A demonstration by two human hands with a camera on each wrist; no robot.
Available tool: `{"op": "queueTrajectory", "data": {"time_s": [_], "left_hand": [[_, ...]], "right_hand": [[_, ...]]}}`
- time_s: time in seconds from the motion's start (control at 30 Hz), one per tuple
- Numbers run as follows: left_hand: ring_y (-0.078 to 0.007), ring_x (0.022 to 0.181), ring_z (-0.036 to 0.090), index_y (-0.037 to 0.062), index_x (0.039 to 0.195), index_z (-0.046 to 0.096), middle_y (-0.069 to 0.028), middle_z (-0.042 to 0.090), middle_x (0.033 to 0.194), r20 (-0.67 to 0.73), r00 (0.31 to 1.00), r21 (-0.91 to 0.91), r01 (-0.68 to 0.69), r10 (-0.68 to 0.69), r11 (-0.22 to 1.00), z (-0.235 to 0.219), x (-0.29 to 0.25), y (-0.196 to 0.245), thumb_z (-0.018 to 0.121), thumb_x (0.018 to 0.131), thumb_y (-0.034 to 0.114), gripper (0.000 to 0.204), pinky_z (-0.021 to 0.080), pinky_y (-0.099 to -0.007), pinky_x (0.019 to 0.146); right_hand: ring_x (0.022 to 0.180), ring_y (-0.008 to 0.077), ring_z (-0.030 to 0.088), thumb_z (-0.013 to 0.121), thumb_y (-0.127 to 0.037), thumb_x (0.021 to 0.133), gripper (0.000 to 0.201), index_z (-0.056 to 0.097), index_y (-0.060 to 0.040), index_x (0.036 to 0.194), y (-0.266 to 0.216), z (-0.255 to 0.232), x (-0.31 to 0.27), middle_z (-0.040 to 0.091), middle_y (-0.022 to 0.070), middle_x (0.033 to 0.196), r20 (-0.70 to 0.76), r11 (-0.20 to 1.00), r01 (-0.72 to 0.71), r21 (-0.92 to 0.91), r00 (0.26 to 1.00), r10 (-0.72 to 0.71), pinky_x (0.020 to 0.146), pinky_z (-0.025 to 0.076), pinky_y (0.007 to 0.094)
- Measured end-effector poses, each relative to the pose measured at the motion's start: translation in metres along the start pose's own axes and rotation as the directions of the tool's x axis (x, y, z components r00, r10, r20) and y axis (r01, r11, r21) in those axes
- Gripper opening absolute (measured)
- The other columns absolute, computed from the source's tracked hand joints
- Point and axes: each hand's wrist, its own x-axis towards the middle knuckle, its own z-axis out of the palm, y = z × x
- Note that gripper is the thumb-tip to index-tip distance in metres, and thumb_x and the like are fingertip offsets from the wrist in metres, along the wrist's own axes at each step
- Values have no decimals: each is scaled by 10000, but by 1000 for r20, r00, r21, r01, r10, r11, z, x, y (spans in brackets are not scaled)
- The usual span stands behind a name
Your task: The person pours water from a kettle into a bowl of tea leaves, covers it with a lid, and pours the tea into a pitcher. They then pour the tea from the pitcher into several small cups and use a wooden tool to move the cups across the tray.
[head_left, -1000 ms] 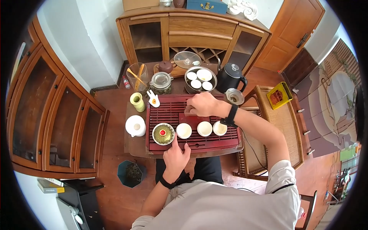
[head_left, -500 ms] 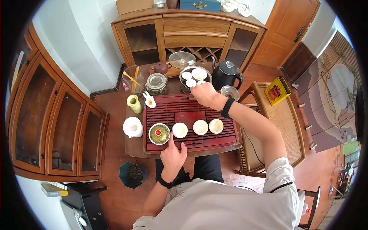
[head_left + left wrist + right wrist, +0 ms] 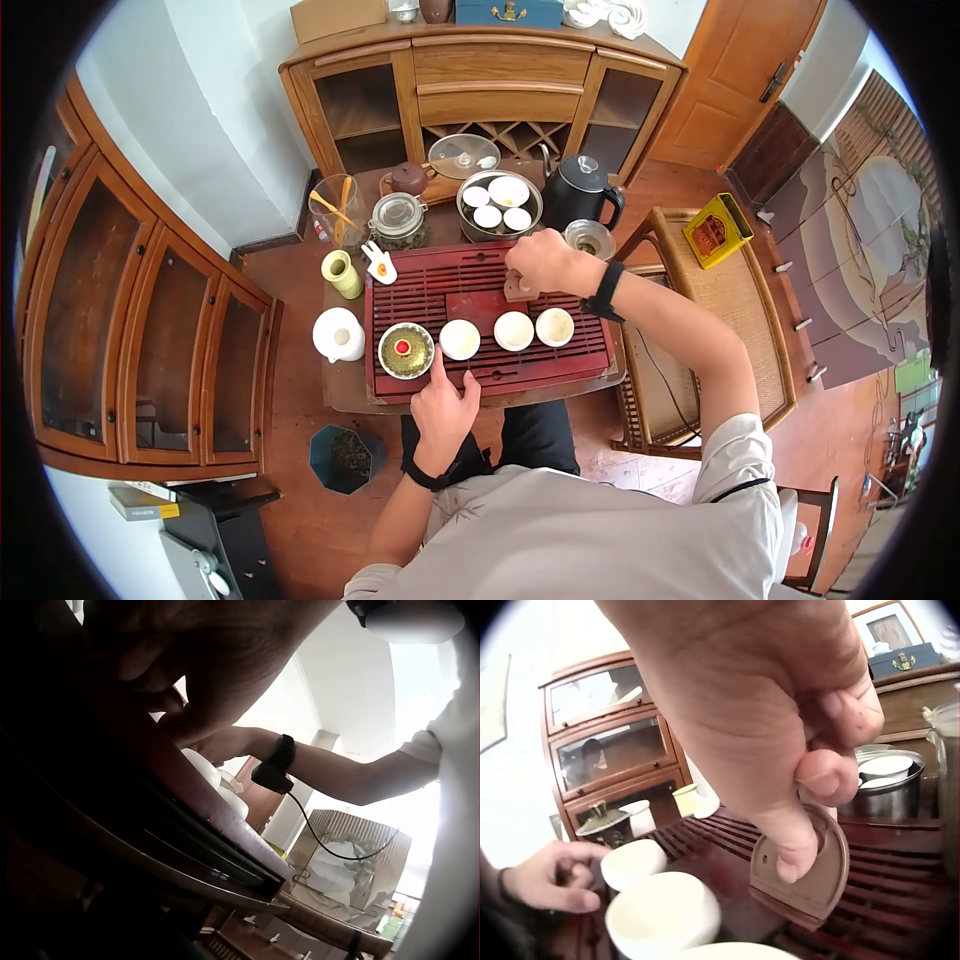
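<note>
My right hand (image 3: 550, 264) pinches a brown, half-round flat piece (image 3: 821, 889) with a small hole, thumb against its near face. It is held over the slats of the dark red tea tray (image 3: 410, 300), behind three white cups. Of these, the left cup (image 3: 460, 340) is beside a lidded bowl (image 3: 405, 362) with a red knob and yellow-green top, and the middle cup (image 3: 514, 331) and right cup (image 3: 555, 327) stand farther right. At the tray's front edge, my left hand (image 3: 443, 415) has its index finger straight, fingertip between bowl and left cup.
Behind the tray stand a glass jar (image 3: 398, 222), a steel pot (image 3: 466, 224) with white cups inside and a black kettle (image 3: 580, 185). A white jug (image 3: 338, 336) and green vase (image 3: 343, 276) are at left. A strainer bowl (image 3: 590, 240) sits at back right.
My right hand has carried the brown piece rightward over the tray, first toward the pot, then slightly back toward the cups. My left hand has stayed by the bowl. The head view has shifted slightly.
</note>
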Motion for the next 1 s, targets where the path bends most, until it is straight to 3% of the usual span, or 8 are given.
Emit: {"op": "queueTrajectory", "data": {"time_s": [0.13, 0.23, 0.37, 0.57, 0.7, 0.93, 1.0], "left_hand": [[-340, 504, 689, -96, 1495, 516, -115, 620, 520, -12, 1000, 7, 0, 1, 1000, -2, 0, 2, 711, 924, 296, 719, 575, -444, 529], [-340, 507, 690, -95, 1488, 524, -114, 622, 522, -10, 1000, 3, -1, 1, 1000, -4, 0, 4, 712, 923, 297, 713, 575, -445, 530], [-335, 503, 688, -90, 1483, 533, -108, 622, 520, -31, 999, 13, -12, 12, 1000, -1, 0, 3, 714, 922, 293, 704, 574, -444, 528], [-330, 496, 686, -88, 1470, 545, -103, 624, 519, -41, 999, 25, -7, 8, 1000, 0, -1, 4, 714, 923, 296, 690, 572, -442, 522], [-324, 483, 681, -91, 1467, 543, -104, 624, 519, -51, 998, 19, -28, 29, 999, -3, 0, 7, 715, 926, 276, 676, 561, -436, 500], [-326, 482, 679, -86, 1467, 545, -106, 614, 510, -57, 998, 20, -25, 27, 999, 0, -1, 5, 715, 930, 272, 668, 558, -438, 499], [-326, 481, 678, -85, 1465, 546, -105, 608, 506, -70, 997, 20, -36, 37, 999, 1, -1, 3, 718, 928, 270, 666, 558, -437, 498]], "right_hand": [[887, 311, 795, 782, -212, 855, 140, 814, -81, 893, 5, -9, 15, 803, 129, 917, -122, 983, -146, -115, 984, 132, 737, 622, 418], [864, 309, 795, 769, -201, 882, 120, 811, -89, 877, 17, -3, 20, 798, 137, 900, -216, 986, -111, -123, 973, 83, 718, 622, 419], [850, 310, 793, 779, -211, 891, 128, 807, -89, 868, 16, 4, 12, 792, 138, 884, -231, 978, -110, -180, 971, 66, 701, 623, 422], [819, 333, 788, 811, -286, 873, 227, 800, -60, 859, 0, -6, -26, 783, 150, 867, -49, 997, -38, -71, 998, 34, 681, 620, 443], [805, 329, 790, 822, -331, 855, 284, 799, -48, 840, 5, -3, -33, 783, 145, 850, -104, 996, 21, -92, 994, -30, 684, 621, 443], [827, 306, 794, 802, -260, 874, 190, 800, -71, 873, 13, 1, -14, 791, 136, 885, -55, 985, -50, -167, 998, 41, 683, 616, 429], [825, 311, 791, 797, -224, 875, 142, 789, -82, 864, 16, 4, -10, 784, 135, 868, -189, 986, -88, -141, 980, 61, 671, 608, 433]]}}
